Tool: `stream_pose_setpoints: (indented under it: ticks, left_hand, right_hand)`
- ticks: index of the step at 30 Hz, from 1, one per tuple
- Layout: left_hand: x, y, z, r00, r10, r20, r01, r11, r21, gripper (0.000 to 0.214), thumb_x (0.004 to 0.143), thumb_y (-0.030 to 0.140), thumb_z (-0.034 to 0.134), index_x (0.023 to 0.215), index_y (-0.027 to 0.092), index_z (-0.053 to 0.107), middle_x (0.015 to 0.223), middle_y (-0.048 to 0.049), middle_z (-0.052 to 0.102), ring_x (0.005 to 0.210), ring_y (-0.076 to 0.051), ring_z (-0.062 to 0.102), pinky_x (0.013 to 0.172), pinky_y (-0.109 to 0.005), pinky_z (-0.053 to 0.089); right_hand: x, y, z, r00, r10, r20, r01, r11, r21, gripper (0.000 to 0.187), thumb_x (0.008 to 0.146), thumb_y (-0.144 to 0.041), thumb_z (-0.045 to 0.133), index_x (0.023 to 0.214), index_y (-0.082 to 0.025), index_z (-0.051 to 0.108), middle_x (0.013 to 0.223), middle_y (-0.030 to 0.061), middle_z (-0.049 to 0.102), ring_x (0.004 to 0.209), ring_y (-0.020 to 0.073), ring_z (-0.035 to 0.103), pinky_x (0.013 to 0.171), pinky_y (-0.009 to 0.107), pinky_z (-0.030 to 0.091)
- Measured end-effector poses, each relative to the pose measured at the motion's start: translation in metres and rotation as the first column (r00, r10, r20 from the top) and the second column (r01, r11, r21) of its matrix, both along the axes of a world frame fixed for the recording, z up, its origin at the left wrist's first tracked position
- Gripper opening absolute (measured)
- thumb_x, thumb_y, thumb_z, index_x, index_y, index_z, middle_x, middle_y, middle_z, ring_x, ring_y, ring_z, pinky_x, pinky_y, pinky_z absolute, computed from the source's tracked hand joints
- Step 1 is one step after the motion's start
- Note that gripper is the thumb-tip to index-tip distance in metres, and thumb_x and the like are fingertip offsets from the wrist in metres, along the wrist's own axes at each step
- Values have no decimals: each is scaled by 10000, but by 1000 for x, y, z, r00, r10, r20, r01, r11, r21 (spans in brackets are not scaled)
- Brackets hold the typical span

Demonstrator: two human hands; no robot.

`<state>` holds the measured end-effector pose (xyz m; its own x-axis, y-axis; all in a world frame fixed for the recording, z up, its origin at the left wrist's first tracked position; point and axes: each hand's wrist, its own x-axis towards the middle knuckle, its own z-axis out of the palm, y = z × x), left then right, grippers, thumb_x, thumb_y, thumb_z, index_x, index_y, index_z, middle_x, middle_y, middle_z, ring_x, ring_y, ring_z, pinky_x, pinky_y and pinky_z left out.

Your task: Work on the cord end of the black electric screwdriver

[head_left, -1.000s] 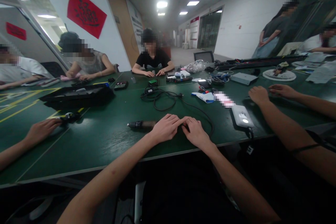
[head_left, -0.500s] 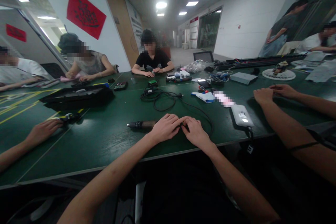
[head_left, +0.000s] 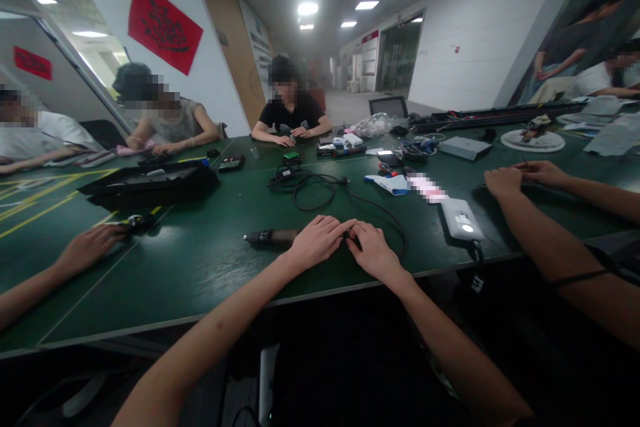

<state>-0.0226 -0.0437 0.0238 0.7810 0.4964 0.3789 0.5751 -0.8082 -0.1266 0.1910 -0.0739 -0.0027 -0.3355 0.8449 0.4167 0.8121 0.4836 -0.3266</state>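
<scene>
On the green table [head_left: 200, 267] lies a dark rod-shaped tool [head_left: 273, 237], its metal tip pointing left. My left hand [head_left: 317, 243] lies over the tool's right end with the fingers curled down on it. Right beside it is my right hand [head_left: 373, 252], fingertips pressed against the left hand's fingers where the tool's black cable [head_left: 395, 227] leaves. The part of the tool under my hands is hidden. The cable loops away to a coil [head_left: 305, 190] farther back.
A white flat device [head_left: 461, 219] lies to the right near the table edge. A co-worker's hands [head_left: 505, 180] rest beyond it. Another person's hand [head_left: 90, 247] is at the left by a black case [head_left: 150, 183]. Small devices and wires crowd the far side, where several people sit.
My hands have barely shifted on the tool. The co-worker's hands at the right drew closer together, and the standing person at the far right moved away.
</scene>
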Motion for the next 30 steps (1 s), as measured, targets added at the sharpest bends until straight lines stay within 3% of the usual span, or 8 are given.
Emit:
stream_pose_setpoints:
  ticks: [15,30]
  left_hand:
    - [-1,-1,2,999,-41,-25,42,999,5,659,1025,221,508,1635,216,259,1237,-85,633,1229,-253,552,1091,-415,407]
    - [0,-1,1,999,-7,-40,9,999,46,587,1052,258,485,1612,207,314,1153,-84,649,1165,-254,579,1059,-425,420]
  right_hand:
    - [0,0,-1,1000,6,4,-6,1000,9,124,1035,-252,525,1107,-205,614,1253,123,655,1176,267,577,955,404,421]
    - [0,-1,0,1000,12,2,-12,1000,16,87,1035,-242,531,1064,-210,607,1248,108,659,1163,258,582,926,382,421]
